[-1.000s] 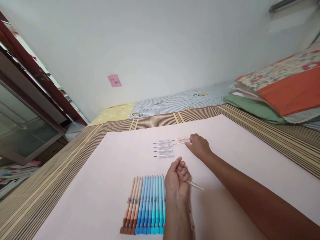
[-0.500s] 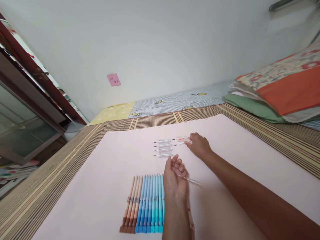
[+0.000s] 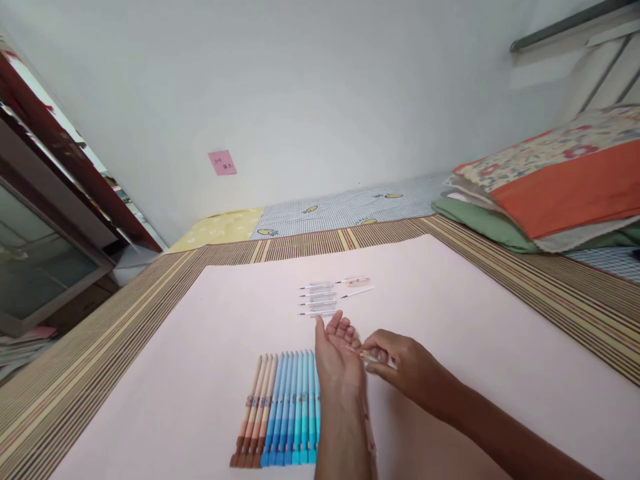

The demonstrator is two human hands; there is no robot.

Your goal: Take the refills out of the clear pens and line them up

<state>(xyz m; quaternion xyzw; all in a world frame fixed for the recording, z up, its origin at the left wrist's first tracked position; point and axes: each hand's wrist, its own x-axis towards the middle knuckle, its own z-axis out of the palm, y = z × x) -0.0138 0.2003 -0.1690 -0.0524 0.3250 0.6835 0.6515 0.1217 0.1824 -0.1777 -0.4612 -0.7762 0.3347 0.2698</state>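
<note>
My left hand (image 3: 343,357) is palm up with its thumb apart and its fingers loosely curled. At the edge of that palm, my right hand (image 3: 397,357) pinches a slim clear tube (image 3: 369,358) between thumb and fingers. Beyond the hands lie several white pen refills (image 3: 317,304) with dark tips, stacked in a column alongside clear pieces. Right of them are a single slanted refill (image 3: 357,292) and another beside a clear piece with red marks (image 3: 357,282). A row of peach-brown and blue pens (image 3: 285,407) lies left of my left forearm, which hides its right end.
A pale pink sheet (image 3: 200,373) lies over a striped mat (image 3: 165,293). Folded bedding (image 3: 570,193) is piled at the right against the wall. A pink note (image 3: 222,162) is stuck to the wall. At the left stands a glass-paned cabinet (image 3: 40,253).
My right hand has left the slanted refill and come back to my left hand, where it now grips the clear tube. The view has shifted slightly.
</note>
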